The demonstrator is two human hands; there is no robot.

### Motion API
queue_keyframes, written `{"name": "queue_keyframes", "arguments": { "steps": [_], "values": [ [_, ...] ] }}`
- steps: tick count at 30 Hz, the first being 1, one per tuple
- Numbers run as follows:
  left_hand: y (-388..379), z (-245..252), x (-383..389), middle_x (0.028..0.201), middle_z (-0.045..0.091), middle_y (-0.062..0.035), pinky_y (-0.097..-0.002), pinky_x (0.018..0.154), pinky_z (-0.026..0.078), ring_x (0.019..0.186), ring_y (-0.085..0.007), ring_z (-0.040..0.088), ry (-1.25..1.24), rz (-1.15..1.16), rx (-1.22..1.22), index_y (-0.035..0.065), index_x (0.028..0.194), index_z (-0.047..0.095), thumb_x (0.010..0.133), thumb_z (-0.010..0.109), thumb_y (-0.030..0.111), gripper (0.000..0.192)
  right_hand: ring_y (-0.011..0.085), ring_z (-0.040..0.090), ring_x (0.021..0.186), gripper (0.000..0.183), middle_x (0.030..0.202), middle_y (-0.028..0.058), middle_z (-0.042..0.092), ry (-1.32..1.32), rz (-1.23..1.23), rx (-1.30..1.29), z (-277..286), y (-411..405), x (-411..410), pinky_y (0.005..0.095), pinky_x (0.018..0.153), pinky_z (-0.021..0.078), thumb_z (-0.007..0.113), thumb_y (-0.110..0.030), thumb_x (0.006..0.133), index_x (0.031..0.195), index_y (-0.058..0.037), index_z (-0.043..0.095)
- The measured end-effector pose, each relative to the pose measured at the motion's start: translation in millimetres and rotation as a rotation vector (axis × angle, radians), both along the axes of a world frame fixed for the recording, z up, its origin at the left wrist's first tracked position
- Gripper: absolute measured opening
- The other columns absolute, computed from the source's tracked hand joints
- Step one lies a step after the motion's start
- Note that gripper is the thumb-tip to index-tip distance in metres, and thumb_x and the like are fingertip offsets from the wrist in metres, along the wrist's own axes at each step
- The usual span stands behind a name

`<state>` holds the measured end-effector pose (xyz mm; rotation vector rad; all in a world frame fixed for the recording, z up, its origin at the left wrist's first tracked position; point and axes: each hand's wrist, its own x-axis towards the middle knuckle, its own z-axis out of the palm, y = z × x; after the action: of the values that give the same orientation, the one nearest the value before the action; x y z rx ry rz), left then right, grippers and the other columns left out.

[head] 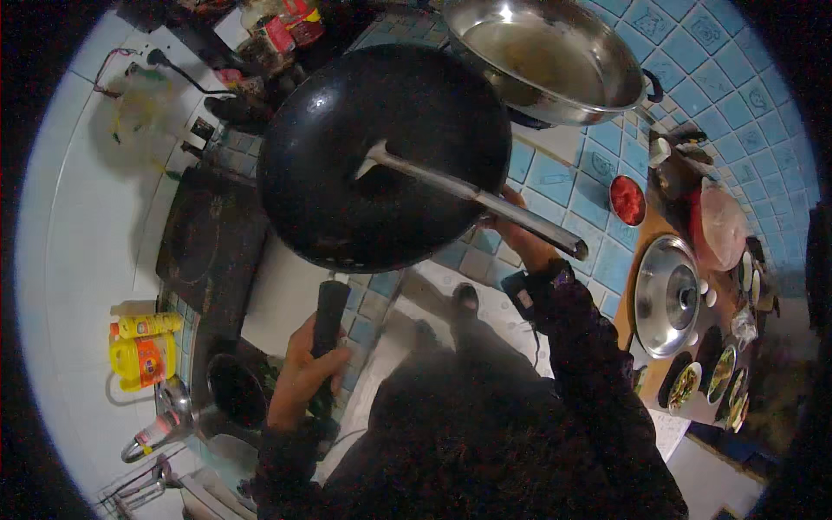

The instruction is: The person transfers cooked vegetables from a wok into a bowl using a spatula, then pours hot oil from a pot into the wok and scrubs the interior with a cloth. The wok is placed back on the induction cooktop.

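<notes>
A large black wok (pixel 312 169) is held up in front of me. My left hand (pixel 309 364) is wrapped around its black handle (pixel 331 312). At the wok's opposite side, my right hand (pixel 513 224) grips the rim area, partly hidden under a spatula. That metal spatula (pixel 448 182) rests in the wok, blade at the middle, its tubular shaft reaching out over the rim and across my right hand. The inside of the wok looks dark; whether any food lies in it I cannot tell.
Beyond the wok stands a wide steel pan (pixel 539 65). Right are a bowl of red food (pixel 628 200), a steel lid (pixel 656 312) and several dishes of food (pixel 686 388) on a wooden surface. Left are a dark stove (pixel 201 227) and yellow bottles (pixel 143 361).
</notes>
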<state>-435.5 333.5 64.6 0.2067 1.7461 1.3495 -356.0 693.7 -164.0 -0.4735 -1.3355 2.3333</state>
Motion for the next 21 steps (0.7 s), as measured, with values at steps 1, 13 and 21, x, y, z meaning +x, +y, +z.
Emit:
{"name": "queue_keyframes", "arguments": {
  "steps": [1,13,21],
  "values": [
    [0,-1,0,0.066,0.050,-0.0035,-0.0244,0.044,0.038,0.045,-0.0113,0.048,-0.003,-0.024,0.001,0.0004,0.099,0.047,0.072,0.061,0.006,0.030,0.0161,0.058,0.081,0.038,0.096,0.0087,0.060,0.044,0.049,-0.008,-2,2,1,0.0309,0.065,0.0505,0.057,-0.015,0.087,0.120,-0.0009,0.046],
    [-1,-17,6,0.077,0.055,-0.0016,-0.0239,0.045,0.042,0.050,-0.0094,0.051,0.062,-0.093,0.025,0.0038,0.116,0.046,0.078,0.065,0.008,0.042,0.0164,0.060,0.078,0.039,0.091,0.0094,0.060,-0.326,0.291,1.059,228,-24,58,0.0283,0.066,0.0474,0.064,-0.018,0.080,0.114,-0.0032,0.052],
    [-15,-16,13,0.070,0.053,-0.0034,-0.0240,0.047,0.042,0.053,-0.0081,0.049,0.230,-0.151,0.130,-0.0003,0.113,0.046,0.078,0.060,0.005,0.038,0.0191,0.054,0.063,0.046,0.078,0.0109,0.058,-0.516,0.276,1.117,242,-75,65,0.0292,0.062,0.0448,0.061,-0.003,0.077,0.121,-0.0069,0.047]
  ]
}}
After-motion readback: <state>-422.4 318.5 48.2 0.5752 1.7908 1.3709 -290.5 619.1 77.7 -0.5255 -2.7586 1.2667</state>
